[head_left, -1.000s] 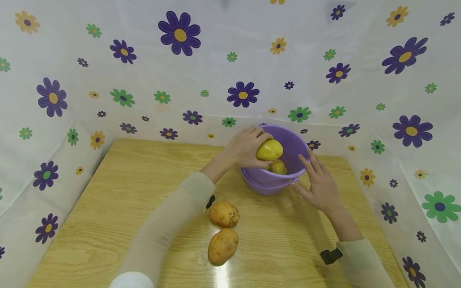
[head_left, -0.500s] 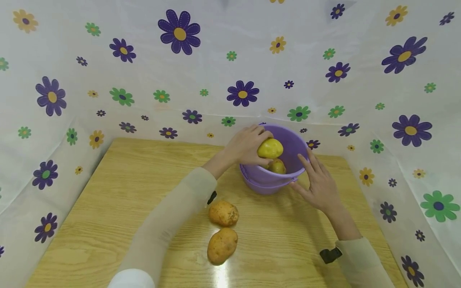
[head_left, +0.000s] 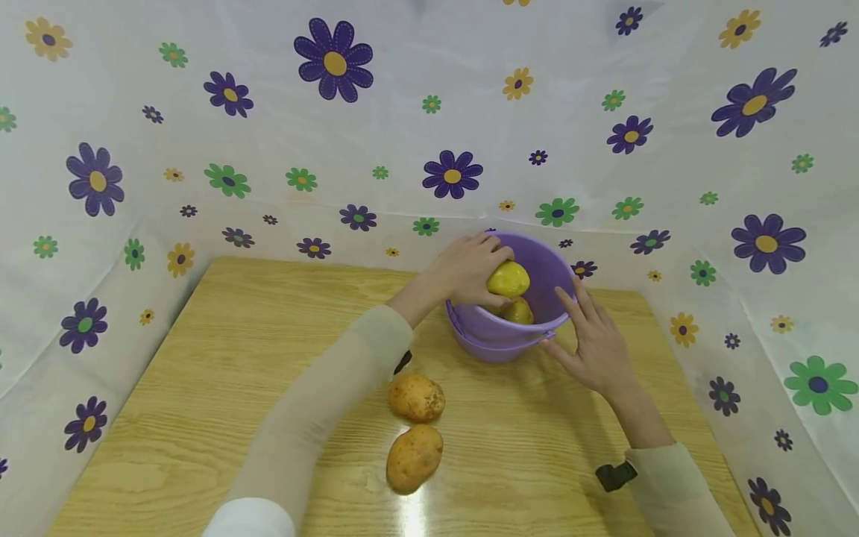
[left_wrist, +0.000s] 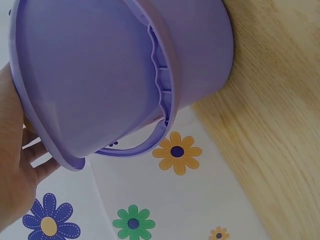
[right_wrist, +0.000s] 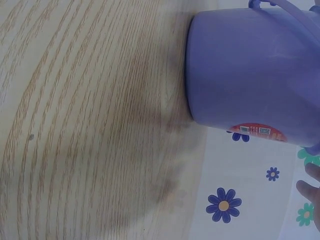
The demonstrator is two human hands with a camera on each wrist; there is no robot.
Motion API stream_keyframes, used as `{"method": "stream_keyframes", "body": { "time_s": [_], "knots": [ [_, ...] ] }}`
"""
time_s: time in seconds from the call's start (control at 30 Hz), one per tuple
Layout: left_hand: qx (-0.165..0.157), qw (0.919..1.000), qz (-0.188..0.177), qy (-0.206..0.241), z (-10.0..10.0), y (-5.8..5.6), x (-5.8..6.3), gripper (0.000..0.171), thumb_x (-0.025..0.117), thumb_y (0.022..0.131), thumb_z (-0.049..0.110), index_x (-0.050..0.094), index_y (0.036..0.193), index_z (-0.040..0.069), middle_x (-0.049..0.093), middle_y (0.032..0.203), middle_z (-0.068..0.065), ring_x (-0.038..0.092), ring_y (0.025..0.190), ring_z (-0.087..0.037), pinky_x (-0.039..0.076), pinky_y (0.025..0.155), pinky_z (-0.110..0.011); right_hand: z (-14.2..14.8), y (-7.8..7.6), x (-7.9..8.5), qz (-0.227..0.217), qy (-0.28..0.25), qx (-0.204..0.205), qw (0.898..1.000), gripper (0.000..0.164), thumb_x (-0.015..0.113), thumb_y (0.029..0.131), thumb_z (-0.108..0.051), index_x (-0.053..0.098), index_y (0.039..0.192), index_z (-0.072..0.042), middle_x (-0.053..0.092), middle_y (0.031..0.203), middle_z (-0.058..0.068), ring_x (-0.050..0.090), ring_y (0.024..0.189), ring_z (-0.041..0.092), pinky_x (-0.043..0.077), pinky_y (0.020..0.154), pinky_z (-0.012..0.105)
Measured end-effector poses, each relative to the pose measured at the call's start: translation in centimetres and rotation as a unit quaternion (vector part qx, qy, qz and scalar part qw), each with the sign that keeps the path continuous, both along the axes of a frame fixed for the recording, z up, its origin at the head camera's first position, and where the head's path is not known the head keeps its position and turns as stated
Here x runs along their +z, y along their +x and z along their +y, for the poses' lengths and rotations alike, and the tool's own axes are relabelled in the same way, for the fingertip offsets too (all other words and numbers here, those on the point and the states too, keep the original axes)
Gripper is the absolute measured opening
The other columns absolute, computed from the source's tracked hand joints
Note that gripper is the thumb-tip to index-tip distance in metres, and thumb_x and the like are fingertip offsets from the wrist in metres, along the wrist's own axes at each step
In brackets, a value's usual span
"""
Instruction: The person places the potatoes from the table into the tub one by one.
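Observation:
In the head view my left hand (head_left: 466, 270) reaches over the near left rim of a purple bucket (head_left: 493, 343). It holds a smooth yellow potato (head_left: 508, 279) inside the mouth, fingers over the top and thumb below. Under it lies a darker potato (head_left: 518, 310), partly covered. The left wrist view has the bucket wall (left_wrist: 95, 75) large, with the hand (left_wrist: 15, 175) at its rim. My right hand (head_left: 597, 347) is at the bucket's right side, its fingers fairly straight and spread at the rim and its thumb near the handle joint.
Two brown potatoes, a farther one (head_left: 417, 397) and a nearer one (head_left: 414, 459), lie on the wooden table (head_left: 255, 358) in front of the bucket. A white cloth (head_left: 268, 134) with printed flowers rises behind the table and along both sides.
My left hand has shifted slightly to the right and deeper over the bucket with the yellow potato. The right hand and the bucket stay nearly in place.

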State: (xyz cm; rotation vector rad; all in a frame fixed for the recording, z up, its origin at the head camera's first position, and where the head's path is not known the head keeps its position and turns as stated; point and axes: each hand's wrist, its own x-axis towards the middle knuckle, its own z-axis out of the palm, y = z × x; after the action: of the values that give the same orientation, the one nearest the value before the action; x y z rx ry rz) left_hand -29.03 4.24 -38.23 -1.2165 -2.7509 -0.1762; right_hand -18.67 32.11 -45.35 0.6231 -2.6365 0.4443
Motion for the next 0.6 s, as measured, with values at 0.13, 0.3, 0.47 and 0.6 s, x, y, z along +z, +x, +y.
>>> {"method": "stream_keyframes", "body": {
  "time_s": [0.13, 0.3, 0.47, 0.6],
  "knots": [
    [-0.002, 0.9998, 0.003, -0.021, 0.27, -0.31, -0.07, 0.075, 0.070, 0.088, 0.069, 0.056, 0.142, 0.019, 0.061, 0.136, -0.006, 0.054, 0.128, -0.025, 0.052, 0.105, -0.040, -0.03, 0.02, -0.01, 0.000, 0.003, -0.001, 1.000, 0.091, 0.054, 0.096, -0.074, 0.035, 0.165, -0.017, 0.021, 0.177, 0.015, 0.038, 0.152, 0.053, 0.041, 0.112, 0.076],
    [-0.003, 0.9992, 0.004, -0.040, 0.51, -0.54, -0.04, 0.074, 0.069, 0.089, 0.069, 0.055, 0.141, 0.020, 0.061, 0.137, -0.006, 0.055, 0.131, -0.026, 0.051, 0.107, -0.041, -0.04, 0.06, 0.07, -0.004, 0.006, -0.003, 1.000, 0.091, 0.055, 0.096, -0.074, 0.035, 0.165, -0.017, 0.020, 0.177, 0.015, 0.038, 0.152, 0.053, 0.041, 0.113, 0.076],
    [0.000, 0.9991, -0.004, -0.043, 0.70, -0.67, -0.04, 0.073, 0.069, 0.089, 0.069, 0.055, 0.141, 0.020, 0.061, 0.137, -0.005, 0.055, 0.130, -0.025, 0.051, 0.106, -0.040, -0.07, 0.12, 0.12, -0.006, 0.005, -0.004, 1.000, 0.091, 0.058, 0.096, -0.071, 0.035, 0.165, -0.017, 0.021, 0.177, 0.015, 0.039, 0.151, 0.053, 0.041, 0.112, 0.076],
    [0.001, 0.9991, -0.009, -0.041, 0.68, -0.74, 0.01, 0.074, 0.068, 0.089, 0.070, 0.055, 0.142, 0.020, 0.060, 0.139, -0.006, 0.055, 0.133, -0.026, 0.051, 0.109, -0.040, -0.07, 0.11, 0.09, -0.003, 0.006, -0.003, 1.000, 0.091, 0.057, 0.096, -0.072, 0.035, 0.165, -0.017, 0.022, 0.177, 0.016, 0.039, 0.151, 0.053, 0.041, 0.112, 0.076]
  ]
}}
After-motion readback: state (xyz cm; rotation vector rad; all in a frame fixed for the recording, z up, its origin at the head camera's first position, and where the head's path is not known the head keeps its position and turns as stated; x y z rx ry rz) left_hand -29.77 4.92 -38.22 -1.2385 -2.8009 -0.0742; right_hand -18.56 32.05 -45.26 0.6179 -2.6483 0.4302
